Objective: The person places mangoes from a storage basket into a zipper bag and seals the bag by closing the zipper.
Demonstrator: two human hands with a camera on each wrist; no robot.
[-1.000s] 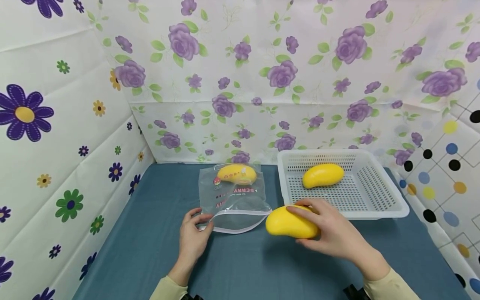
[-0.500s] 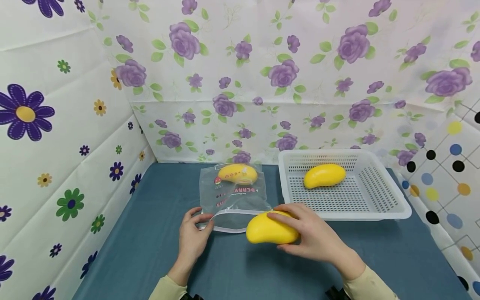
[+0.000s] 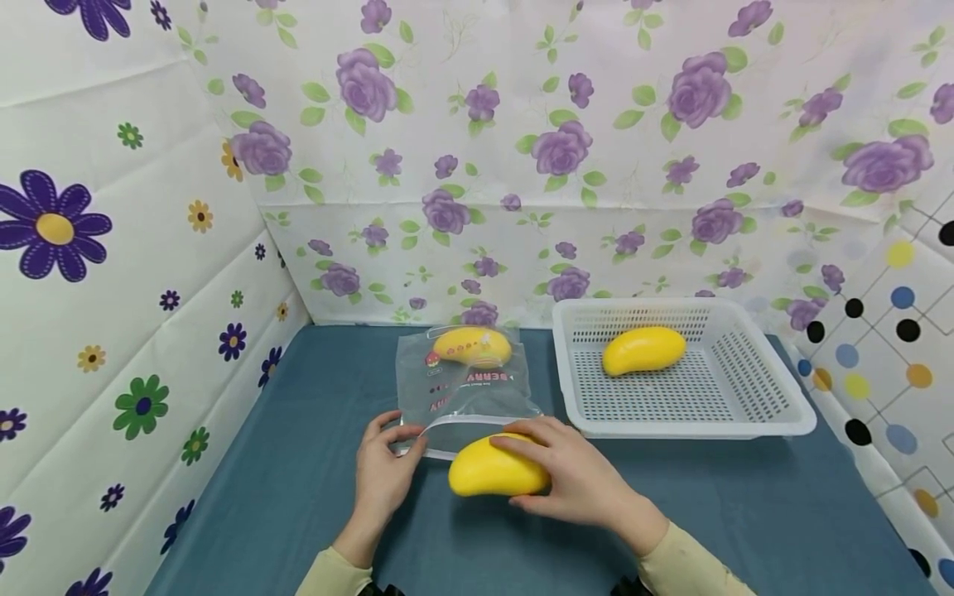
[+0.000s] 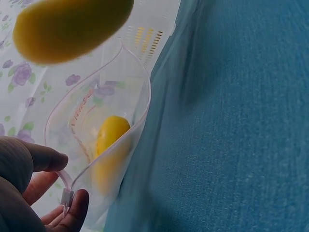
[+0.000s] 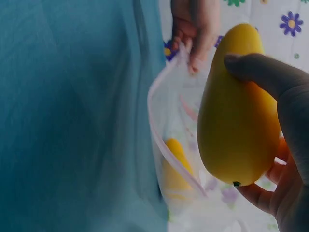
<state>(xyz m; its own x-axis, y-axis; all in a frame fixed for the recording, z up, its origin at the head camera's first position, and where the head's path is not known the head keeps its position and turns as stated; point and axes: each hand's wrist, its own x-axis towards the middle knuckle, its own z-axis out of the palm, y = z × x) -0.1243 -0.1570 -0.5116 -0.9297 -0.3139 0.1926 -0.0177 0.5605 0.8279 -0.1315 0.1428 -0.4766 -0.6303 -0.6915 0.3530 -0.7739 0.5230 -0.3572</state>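
Note:
My right hand (image 3: 577,476) grips a yellow mango (image 3: 495,468) by its right end, in front of the mouth of a clear zip bag (image 3: 465,401). In the right wrist view the held mango (image 5: 236,111) shows a small dark stem spot, with the thumb across its side. My left hand (image 3: 387,463) pinches the left corner of the bag's mouth, beside the slider (image 4: 66,197). The bag's mouth gapes in the left wrist view. Another mango (image 3: 473,345) lies inside at the bag's far end, seen through printed plastic.
A white perforated plastic basket (image 3: 745,426) stands right of the bag, holding one more mango (image 3: 644,350). Blue cloth (image 3: 298,497) covers the table. Flower-printed sheets (image 3: 447,165) rise behind it and at the left, a dotted one at the right.
My right hand has carried the mango leftward and slightly nearer, from beside the basket to in front of the bag's mouth. The left hand keeps its place on the bag's corner.

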